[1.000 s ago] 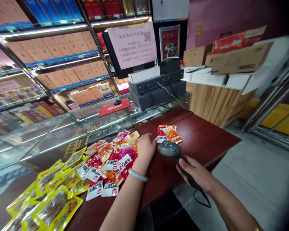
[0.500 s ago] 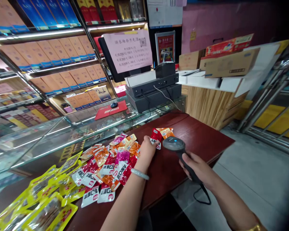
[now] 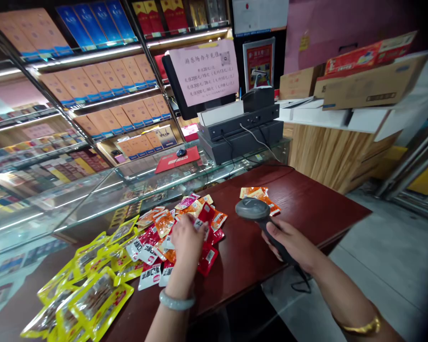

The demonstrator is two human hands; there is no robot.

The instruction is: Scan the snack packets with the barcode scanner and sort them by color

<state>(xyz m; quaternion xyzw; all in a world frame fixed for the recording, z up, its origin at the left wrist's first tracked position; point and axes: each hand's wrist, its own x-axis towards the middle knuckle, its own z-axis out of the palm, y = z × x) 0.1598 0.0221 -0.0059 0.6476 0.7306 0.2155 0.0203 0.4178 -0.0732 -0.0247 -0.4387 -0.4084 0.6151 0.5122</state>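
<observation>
My left hand (image 3: 187,237), with a pale bangle at the wrist, is over a heap of small snack packets. Its thumb and fingers are closed on a red and white snack packet (image 3: 206,214). Around it lie orange packets (image 3: 164,222), more red ones (image 3: 207,259) and a magenta one (image 3: 187,201). My right hand (image 3: 288,240) grips the handle of a dark barcode scanner (image 3: 253,209), its head held above the table and pointing left. Beyond the scanner are a few orange packets (image 3: 260,194), apart from the heap.
Yellow-edged snack bags (image 3: 92,299) lie at the left of the dark red table (image 3: 306,204). Behind it run a glass counter (image 3: 107,194), a cash register base (image 3: 242,137) and a monitor with a pink sheet (image 3: 205,71). Cartons (image 3: 371,88) sit on a wooden cabinet (image 3: 317,147).
My left hand has moved left with the red and white packet, from beside the separate orange packets to over the heap. The scanner stays in my right hand, slightly further left.
</observation>
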